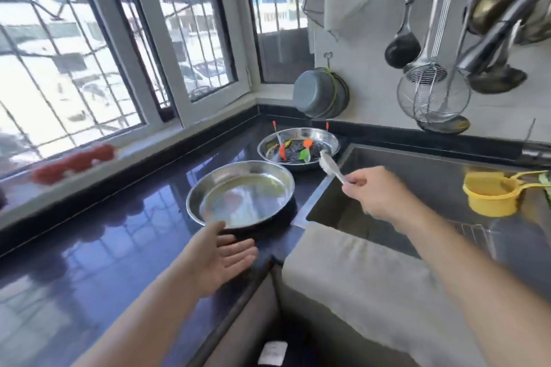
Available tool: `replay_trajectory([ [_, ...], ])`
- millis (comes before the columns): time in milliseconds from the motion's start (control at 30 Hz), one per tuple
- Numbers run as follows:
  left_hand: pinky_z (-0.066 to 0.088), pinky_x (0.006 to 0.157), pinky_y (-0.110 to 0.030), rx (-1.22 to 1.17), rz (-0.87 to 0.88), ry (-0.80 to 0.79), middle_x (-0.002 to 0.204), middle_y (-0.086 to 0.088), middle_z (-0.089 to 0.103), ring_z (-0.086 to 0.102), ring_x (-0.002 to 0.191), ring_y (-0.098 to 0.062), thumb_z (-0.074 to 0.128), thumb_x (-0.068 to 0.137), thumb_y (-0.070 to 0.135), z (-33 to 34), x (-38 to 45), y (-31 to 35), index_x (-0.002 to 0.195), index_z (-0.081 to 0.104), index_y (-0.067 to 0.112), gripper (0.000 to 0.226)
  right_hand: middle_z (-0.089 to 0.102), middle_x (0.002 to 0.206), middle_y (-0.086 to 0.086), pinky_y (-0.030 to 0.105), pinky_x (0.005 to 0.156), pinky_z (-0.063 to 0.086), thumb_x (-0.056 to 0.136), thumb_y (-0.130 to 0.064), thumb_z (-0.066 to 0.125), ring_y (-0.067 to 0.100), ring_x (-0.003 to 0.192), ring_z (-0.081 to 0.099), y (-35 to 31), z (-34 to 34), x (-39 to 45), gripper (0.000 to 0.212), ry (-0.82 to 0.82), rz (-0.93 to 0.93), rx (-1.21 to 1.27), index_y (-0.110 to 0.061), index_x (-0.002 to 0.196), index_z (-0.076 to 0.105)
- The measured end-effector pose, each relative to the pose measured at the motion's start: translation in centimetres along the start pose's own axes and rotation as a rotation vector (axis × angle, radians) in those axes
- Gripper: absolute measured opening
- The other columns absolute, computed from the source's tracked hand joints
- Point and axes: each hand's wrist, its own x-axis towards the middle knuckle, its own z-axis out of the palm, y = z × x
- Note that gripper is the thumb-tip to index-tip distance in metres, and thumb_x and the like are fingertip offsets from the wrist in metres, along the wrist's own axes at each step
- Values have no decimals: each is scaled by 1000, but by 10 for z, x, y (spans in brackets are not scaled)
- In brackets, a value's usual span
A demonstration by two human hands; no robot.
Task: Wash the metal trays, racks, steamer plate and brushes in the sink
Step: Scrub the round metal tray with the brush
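Head view: right hand (368,192) is pinching a pale brush (329,164) at centre frame, its head hanging over the far tray (326,135). Left hand (222,256) is lying open, lower centre, holding nothing, just short of the near tray (193,197). Risk: that thin pinch is looking loose; the brush may be slipping into the sink (423,167).

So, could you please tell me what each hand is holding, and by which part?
The right hand pinches a white brush by its handle end; the left hand is open, holding nothing.
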Motion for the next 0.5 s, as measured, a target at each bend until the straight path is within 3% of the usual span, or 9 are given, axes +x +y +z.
replay_trajectory([
  [67,59,61,-45,-14,-9,60,110,-32,65,68,87,-42,46,108,35,-19,9,14,126,41,-3,42,72,80,-4,37,70,52,96,-27,67,19,68,61,-7,10,1,10,-8,6,-17,-25,92,76],
  [200,56,39,-34,142,112,206,101,-25,62,66,77,-38,49,103,9,-33,39,42,120,51,0,20,63,66,-4,30,59,40,97,-23,66,17,58,51,-6,11,-1,12,12,31,55,-22,93,77],
  [333,51,32,-30,293,193,370,83,-18,56,59,68,-28,45,98,-5,-33,71,55,128,54,-4,31,67,71,9,33,59,40,97,-22,66,19,59,50,11,-7,-11,14,45,88,25,-19,90,77],
  [400,49,31,-28,279,237,425,90,-18,58,57,66,-25,46,97,-6,-30,80,51,132,55,-3,36,66,76,19,34,60,39,97,-21,65,20,61,48,26,-17,-15,16,67,126,5,-10,93,76],
  [500,51,35,-28,204,350,437,104,-22,61,60,72,-29,50,97,-4,-15,70,44,124,58,-2,28,60,70,16,35,58,37,96,-20,63,22,62,46,46,-29,-15,19,123,187,-13,-4,94,73],
])
